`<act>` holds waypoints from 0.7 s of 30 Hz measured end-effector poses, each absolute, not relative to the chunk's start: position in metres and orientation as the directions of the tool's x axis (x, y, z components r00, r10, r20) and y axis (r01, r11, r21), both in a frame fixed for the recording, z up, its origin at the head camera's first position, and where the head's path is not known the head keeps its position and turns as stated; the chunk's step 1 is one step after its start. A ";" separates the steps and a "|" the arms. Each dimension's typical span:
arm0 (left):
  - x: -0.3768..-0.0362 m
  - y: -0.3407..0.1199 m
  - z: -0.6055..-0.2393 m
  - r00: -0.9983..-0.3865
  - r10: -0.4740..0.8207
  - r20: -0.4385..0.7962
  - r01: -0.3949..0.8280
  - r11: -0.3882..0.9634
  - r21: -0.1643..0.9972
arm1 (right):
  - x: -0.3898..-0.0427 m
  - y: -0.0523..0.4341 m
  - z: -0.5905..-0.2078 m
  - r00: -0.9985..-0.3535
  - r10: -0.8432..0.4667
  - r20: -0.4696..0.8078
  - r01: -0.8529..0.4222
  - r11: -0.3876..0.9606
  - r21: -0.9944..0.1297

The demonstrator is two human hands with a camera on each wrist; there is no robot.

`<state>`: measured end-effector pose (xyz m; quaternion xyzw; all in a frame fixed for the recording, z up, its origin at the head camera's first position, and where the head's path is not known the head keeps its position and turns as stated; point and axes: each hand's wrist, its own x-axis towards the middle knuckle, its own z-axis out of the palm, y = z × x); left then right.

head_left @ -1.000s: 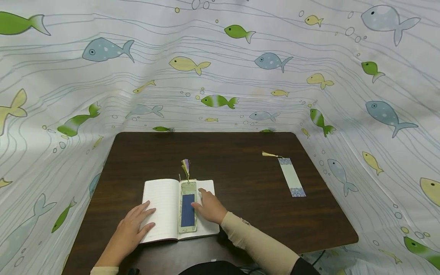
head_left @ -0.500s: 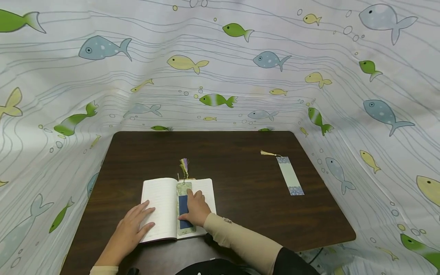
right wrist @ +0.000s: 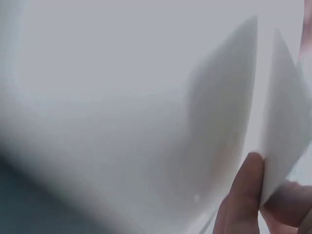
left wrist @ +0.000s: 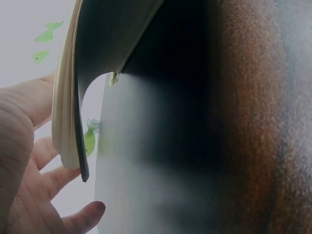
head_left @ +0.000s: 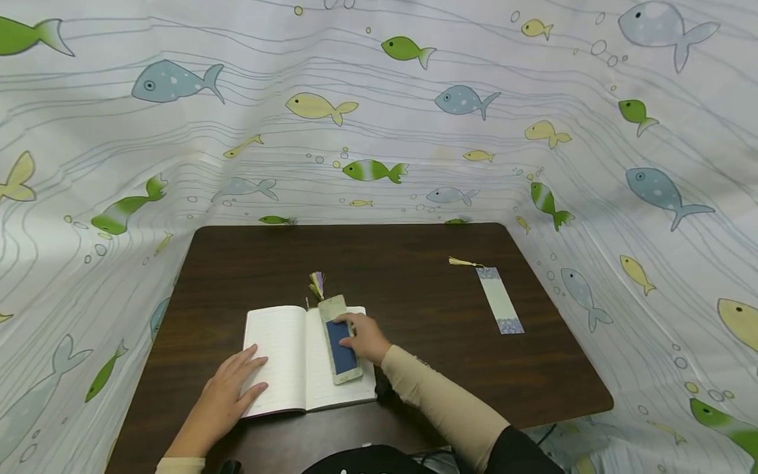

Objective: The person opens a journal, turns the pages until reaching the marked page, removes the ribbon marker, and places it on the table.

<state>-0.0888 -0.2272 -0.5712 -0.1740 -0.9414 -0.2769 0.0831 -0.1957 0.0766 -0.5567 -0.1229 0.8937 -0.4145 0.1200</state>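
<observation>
1 book [head_left: 275, 375] lies open on the near left part of the table [head_left: 408, 263]. The left hand [head_left: 224, 390] is at its left edge. 1 bookmark [head_left: 343, 359] is over its right page [head_left: 320, 388], in the right hand [head_left: 366, 338]. The other bookmark [head_left: 500, 301] lies farther right.

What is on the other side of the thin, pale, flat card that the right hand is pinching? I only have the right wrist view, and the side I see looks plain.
Observer: The head view shows a pale green rectangular bookmark with a dark blue panel on that side.
Operator: Anything attached to it?
Observer: Yes, a yellow and purple thread tassel at its far end, beyond the far edge of the open, white-paged notebook.
Operator: Anything else like it nearby?
Observer: A whitish rectangular bookmark with blue patterned ends lies on the dark brown table, right of the notebook and apart from it.
</observation>
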 end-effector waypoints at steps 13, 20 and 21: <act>-0.088 -0.225 -0.571 -0.937 0.277 0.214 0.349 0.784 0.513 | -0.272 0.306 -0.567 -0.995 -0.044 -0.085 -0.002 0.899 -0.438; -0.089 -0.224 -0.572 -0.940 0.278 0.195 0.340 0.785 0.518 | -0.279 0.347 -0.576 -0.996 -0.042 -0.073 -0.023 0.967 -0.254; -0.089 -0.224 -0.572 -0.942 0.278 0.190 0.337 0.786 0.519 | -0.280 0.347 -0.576 -0.997 -0.047 -0.069 -0.030 0.972 -0.234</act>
